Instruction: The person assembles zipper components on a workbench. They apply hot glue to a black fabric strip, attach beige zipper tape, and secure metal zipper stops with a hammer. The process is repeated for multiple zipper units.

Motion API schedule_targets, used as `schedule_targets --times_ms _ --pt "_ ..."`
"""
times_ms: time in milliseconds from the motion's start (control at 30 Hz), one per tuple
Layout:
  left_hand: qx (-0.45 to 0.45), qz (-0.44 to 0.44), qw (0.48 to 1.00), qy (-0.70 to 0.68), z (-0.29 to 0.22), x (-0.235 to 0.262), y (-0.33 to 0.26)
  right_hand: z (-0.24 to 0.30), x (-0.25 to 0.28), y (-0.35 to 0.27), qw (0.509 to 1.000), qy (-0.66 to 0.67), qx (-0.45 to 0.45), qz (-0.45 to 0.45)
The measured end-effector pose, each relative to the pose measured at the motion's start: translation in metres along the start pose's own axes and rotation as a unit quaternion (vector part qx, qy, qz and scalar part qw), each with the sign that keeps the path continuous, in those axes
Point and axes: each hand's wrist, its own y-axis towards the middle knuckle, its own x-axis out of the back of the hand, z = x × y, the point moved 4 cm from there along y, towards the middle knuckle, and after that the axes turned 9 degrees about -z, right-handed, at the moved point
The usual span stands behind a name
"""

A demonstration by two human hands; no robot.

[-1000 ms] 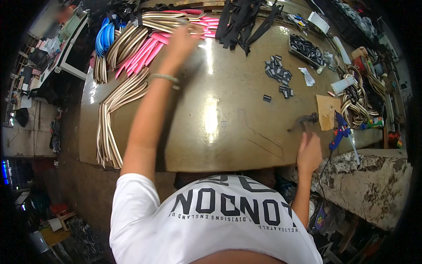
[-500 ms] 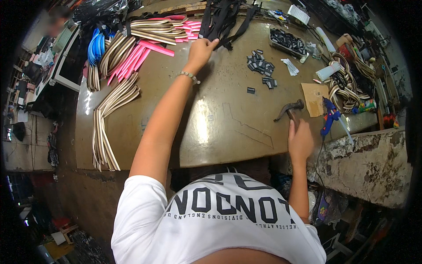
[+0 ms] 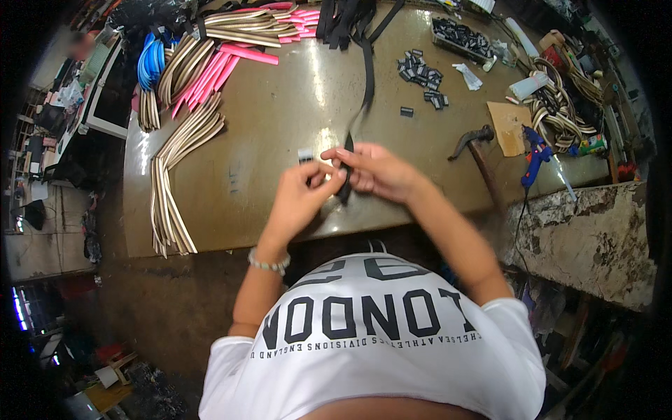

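A black strap (image 3: 369, 77) runs from the pile of black straps (image 3: 343, 24) at the table's far side to the near edge. Its near end lies between my two hands. My left hand (image 3: 301, 199) pinches that end between thumb and fingers. From the other side my right hand (image 3: 381, 171) grips the same strap, thumb and forefinger at it. Just beyond my left fingers sits a small white-and-grey piece (image 3: 305, 155). To the right lies a hammer (image 3: 483, 161), its head away from me, with neither hand on it.
Striped and pink strips (image 3: 182, 150) lie in bundles at the left, beside a blue bundle (image 3: 152, 66). Small dark pieces (image 3: 420, 71) lie loose near a filled tray (image 3: 458, 38). A blue glue gun (image 3: 535, 155) and cardboard (image 3: 507, 126) are at the right.
My left hand has come back from the strap pile, drawing one black strap toward me. My right hand has let go of the hammer and moved left onto the strap.
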Motion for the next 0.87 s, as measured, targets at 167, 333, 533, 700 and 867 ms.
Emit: schedule_targets --times_ms 167,333,533,700,867 --pt "-0.011 -0.062 0.988 0.141 0.009 -0.004 -0.060 0.081 0.028 0.064 0.967 -0.252 0.031 -0.030" --pt "-0.158 -0.103 0.935 0.300 0.016 -0.006 -0.063 0.119 0.041 0.137 0.868 -0.406 0.269 -0.100" --pt "-0.185 -0.089 0.917 0.342 0.015 -0.007 -0.062 0.111 0.048 0.165 0.642 -0.580 0.438 -0.245" --pt "-0.197 -0.086 0.912 0.350 0.016 -0.007 -0.060 0.097 0.040 0.138 0.824 -0.307 0.350 -0.322" --pt "-0.200 -0.085 0.910 0.354 0.017 -0.008 -0.061 0.064 0.018 -0.008 0.757 -0.480 0.355 -0.268"
